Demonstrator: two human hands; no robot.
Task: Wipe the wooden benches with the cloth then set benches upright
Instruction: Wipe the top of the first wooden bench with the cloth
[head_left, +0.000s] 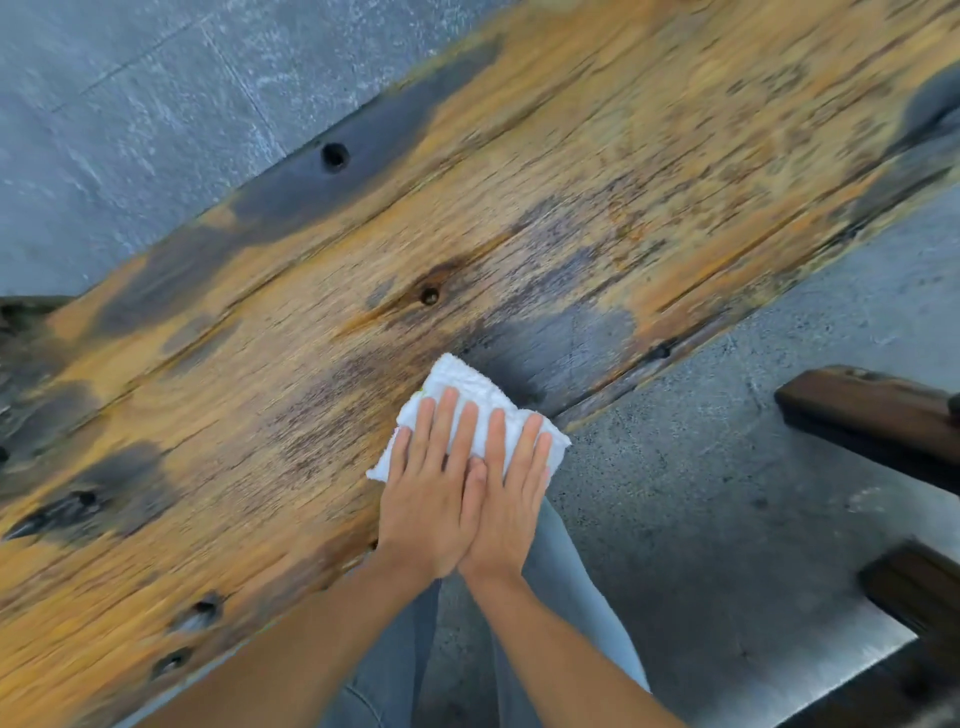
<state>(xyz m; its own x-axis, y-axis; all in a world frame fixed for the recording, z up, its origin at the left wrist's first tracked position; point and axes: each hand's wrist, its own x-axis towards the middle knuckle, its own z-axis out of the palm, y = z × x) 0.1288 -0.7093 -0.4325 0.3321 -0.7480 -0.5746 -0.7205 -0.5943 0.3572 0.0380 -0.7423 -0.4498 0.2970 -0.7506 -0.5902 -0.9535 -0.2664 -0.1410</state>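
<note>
**Both hands flat on the cloth at the near edge of the wooden bench**

At the far left, a dark, rough bit of wood (21, 322) pokes out from under the bench's far side, over the grey concrete floor (130, 104). The wooden bench (467, 218) fills most of the view, running diagonally from the lower left to the upper right. Its plank surface is worn orange-brown with dark grey-black patches, long cracks along the grain and several round holes, one near the far edge and one close to the middle.

Near the bench's near edge, about the middle of the view, lies the folded white cloth (470, 387), resting on the wood beside a dark patch, with its right corner reaching to the edge. The left hand (431, 493) lies flat on the cloth, fingers straight and spread slightly, pressing down rather than gripping. The right hand (511, 499) lies just beside it in the same way, palm down, fingers extended on the cloth, its thumb side overlapping the left hand. Neither hand is closed around anything.

Below the forearms, legs in grey-blue jeans (566, 571) stand on the floor. At the far right, two dark wooden pieces (872, 415) sit apart from the bench; what they belong to cannot be told.
</note>
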